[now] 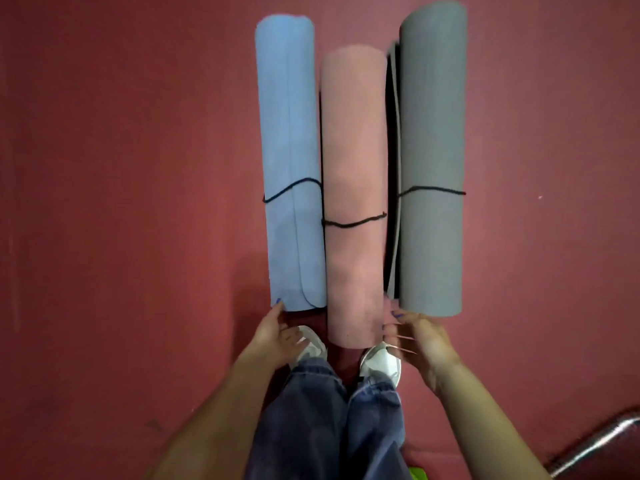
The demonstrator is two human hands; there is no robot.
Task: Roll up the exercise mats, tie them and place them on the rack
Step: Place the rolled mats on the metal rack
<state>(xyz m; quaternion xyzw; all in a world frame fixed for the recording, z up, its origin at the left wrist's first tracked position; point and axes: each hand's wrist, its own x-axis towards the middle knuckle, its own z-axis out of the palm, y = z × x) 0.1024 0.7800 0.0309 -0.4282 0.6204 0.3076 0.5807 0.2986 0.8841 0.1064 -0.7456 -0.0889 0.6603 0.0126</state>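
head cam | right hand kinda motion-blurred, fingers spread, gripping nothing, at near ends of pink mat and grey mat | left hand relaxed, fingertip touching blue mat corner | all three rolled, tied, side by side on red floor, long axes pointing away from feet | metal tube cut off bottom right

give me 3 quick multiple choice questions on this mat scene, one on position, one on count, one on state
1. Which mat lies in the middle? A blue B pink C grey
2. How many rolled mats are there? A two B three C four
3. What are the hands doing? A lifting a mat B tying cord C reaching, open

B: the pink mat lies between the blue mat and grey mat.
B: three rolls, each tied with cord.
C: the left hand and right hand are open at the mats' near ends.
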